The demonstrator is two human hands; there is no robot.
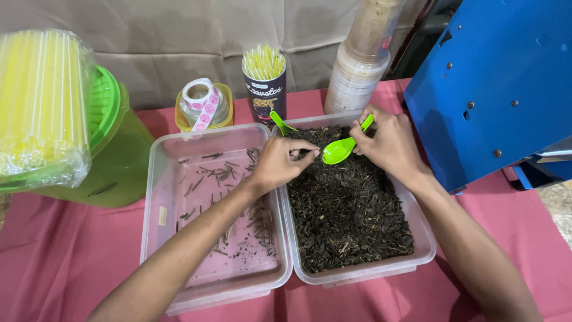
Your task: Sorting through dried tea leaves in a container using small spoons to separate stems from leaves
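To the far left of the left hand point(280, 162) stands a wrapped bundle of yellow straws point(37, 101), glossy in clear film, against a green plastic jug point(113, 149); nearer the left hand, under its forearm, lies a clear plastic tray point(179, 149), rectangular with rounded corners, holding only thin dry stems point(262, 223) scattered on its smooth floor; behind it sit a small yellow-lidded jar topped with a sticker roll point(201, 101) and a dark cup of straws point(264, 80); the left hand itself is nearly closed, thumb and fingers pinched together over the dark mass, though what lies between the fingertips is too small to tell; just right of those fingertips is the green spoon point(342, 148), smooth plastic, its long axis running from lower left to upper right, bowl pointing toward the left hand and handle rising into the right hand point(387, 143), which is curled shut around that handle; below both hands the second clear tray point(417, 226) is filled with dark dried leaves point(348, 214), coarse and crumbly; a second green spoon point(280, 123) stands at its far left corner; right of the right hand rises a blue metal box point(494, 89), on a pink cloth point(59, 256).
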